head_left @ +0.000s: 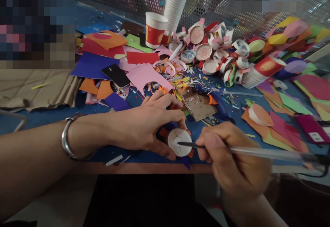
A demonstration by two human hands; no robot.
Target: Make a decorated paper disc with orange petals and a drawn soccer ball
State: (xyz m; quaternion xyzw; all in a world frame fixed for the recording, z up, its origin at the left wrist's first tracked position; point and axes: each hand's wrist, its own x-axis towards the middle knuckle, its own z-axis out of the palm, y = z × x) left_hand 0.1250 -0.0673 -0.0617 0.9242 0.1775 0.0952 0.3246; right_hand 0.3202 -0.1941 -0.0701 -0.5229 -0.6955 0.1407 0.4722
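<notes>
In the head view my right hand (232, 155) grips a pen (260, 151) with a dark tip and a clear barrel. The tip rests near the middle of a small round white piece (185, 137), which looks like the base of a paper cup. Dark lines mark its face: a small ring with several short lines running outward. My left hand (154, 120) steadies this piece at its left side, thumb below and fingers above. Orange and blue paper bits show around and under it.
A paper cup (155, 31) and a tall cup stack (177, 3) stand at the back. Cut cup bases (203, 52) lie heaped beside them. Coloured paper (95, 65), scraps, a black phone-like slab (115, 75) and corrugated cardboard (38, 89) cover the blue table.
</notes>
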